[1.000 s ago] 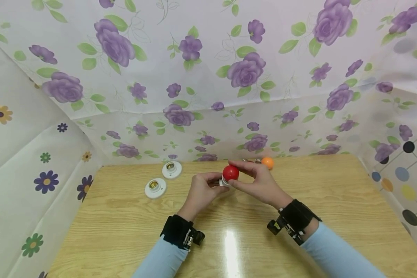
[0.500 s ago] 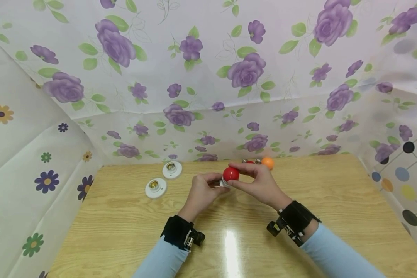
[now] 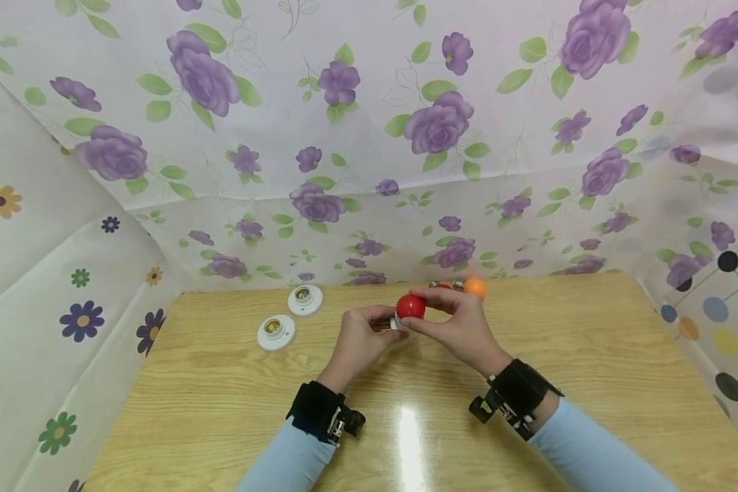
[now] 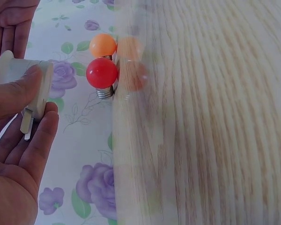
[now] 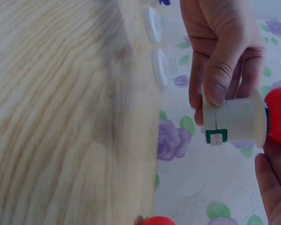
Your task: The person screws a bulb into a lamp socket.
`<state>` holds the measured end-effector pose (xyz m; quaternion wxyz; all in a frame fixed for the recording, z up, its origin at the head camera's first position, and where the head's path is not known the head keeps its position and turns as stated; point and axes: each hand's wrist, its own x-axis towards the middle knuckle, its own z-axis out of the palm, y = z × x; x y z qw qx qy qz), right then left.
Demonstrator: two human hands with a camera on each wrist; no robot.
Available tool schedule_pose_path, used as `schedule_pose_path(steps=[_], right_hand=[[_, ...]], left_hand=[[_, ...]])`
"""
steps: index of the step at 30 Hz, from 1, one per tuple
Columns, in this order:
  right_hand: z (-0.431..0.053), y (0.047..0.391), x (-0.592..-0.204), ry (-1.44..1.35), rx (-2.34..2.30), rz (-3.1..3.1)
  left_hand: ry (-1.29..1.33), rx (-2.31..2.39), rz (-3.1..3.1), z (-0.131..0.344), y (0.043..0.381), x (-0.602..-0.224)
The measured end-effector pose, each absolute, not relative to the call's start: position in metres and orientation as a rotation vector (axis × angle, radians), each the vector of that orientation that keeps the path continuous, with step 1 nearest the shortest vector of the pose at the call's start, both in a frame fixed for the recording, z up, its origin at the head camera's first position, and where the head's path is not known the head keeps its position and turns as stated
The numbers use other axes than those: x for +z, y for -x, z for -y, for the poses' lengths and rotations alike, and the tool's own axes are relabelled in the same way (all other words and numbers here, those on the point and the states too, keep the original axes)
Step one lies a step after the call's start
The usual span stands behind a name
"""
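Note:
My left hand (image 3: 359, 342) grips a white plug-in lamp socket (image 5: 239, 119), thumb on one side and fingers on the other. Two flat metal prongs (image 4: 26, 123) stick out of its back, and a small switch with a green surround (image 5: 217, 137) sits on its side. With thumb and fingertips, my right hand (image 3: 464, 329) holds a red bulb (image 3: 411, 307) at the socket's mouth. A narrow dark strip shows between bulb and socket rim in the right wrist view; the bulb's screw base is otherwise hidden. Both hands are raised above the wooden table.
Two round white lamp holders (image 3: 304, 300) with brass-coloured threads lie at the back left of the table (image 3: 221, 396). Behind my right hand lie an orange bulb (image 3: 475, 287) and another red bulb (image 4: 102, 72). A flowered sheet (image 3: 369, 157) hangs along the back edge.
My right fingers have shifted slightly on the red bulb, and a little more of the red bulb on the table shows behind them. My left hand stays nearly still with the socket.

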<state>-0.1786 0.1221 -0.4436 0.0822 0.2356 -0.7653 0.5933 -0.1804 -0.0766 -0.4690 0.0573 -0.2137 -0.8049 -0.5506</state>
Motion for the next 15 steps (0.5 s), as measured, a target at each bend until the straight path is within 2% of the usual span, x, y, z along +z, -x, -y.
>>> schedule_pose_path(steps=[5,15], right_hand=[[-0.120,0.177,-0.444,-0.675,1.750,2.243],[-0.126,0.165,-0.405,-0.788,1.756,2.403]], left_hand=[[0.638,-1.674,2.445,0.076,0.180,-0.468],[0.609,-1.713,2.473,0.078,0.181,-0.467]])
